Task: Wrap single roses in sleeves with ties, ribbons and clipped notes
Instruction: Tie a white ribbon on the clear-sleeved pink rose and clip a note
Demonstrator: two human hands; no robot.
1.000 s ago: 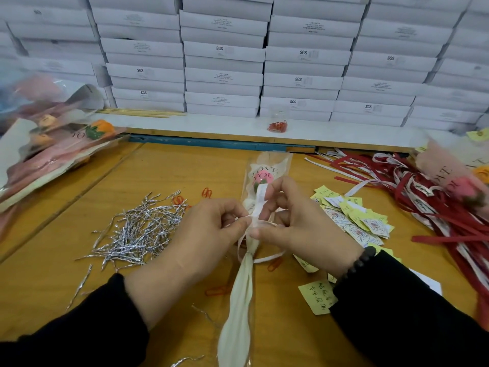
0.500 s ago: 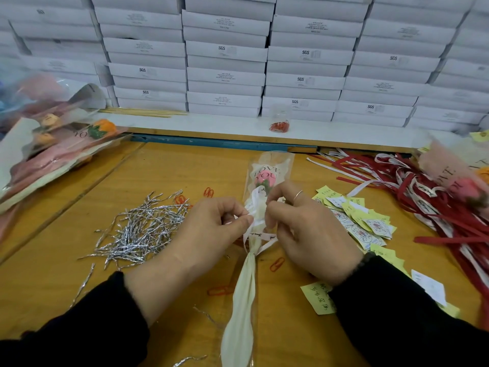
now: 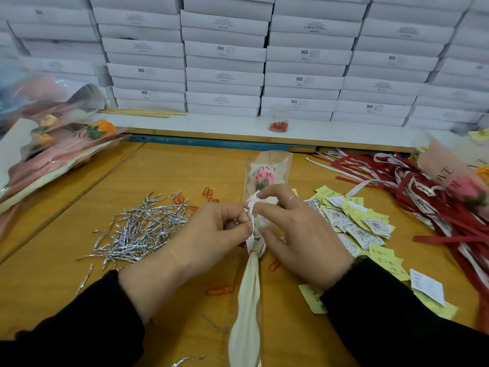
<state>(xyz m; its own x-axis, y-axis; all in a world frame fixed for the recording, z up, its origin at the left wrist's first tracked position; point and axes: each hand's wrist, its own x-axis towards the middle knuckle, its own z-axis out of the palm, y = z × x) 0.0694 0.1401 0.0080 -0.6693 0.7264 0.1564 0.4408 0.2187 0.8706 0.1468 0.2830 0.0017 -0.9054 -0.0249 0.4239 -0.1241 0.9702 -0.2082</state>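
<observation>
A pink rose (image 3: 265,177) in a clear printed sleeve (image 3: 268,165) lies on the wooden table (image 3: 164,176), its cream lower end (image 3: 246,308) pointing toward me. A white ribbon (image 3: 251,226) is looped around the sleeve's gathered neck. My left hand (image 3: 211,239) pinches the ribbon from the left. From the right, my right hand (image 3: 299,234) pinches the ribbon's other part just above the neck. A heap of silver twist ties (image 3: 140,229) lies to the left, and yellow and white notes (image 3: 354,223) lie to the right.
Red and white ribbons (image 3: 412,197) are piled at the right beside a wrapped rose (image 3: 460,186). Finished wrapped roses (image 3: 53,144) lie at the left. Orange paper clips (image 3: 210,194) are scattered near the sleeve. A clip jar (image 3: 278,120) stands before stacked white boxes (image 3: 225,62).
My hands have drawn closer together on the ribbon at the sleeve's neck. My right hand's fingers have moved up over the ribbon loop.
</observation>
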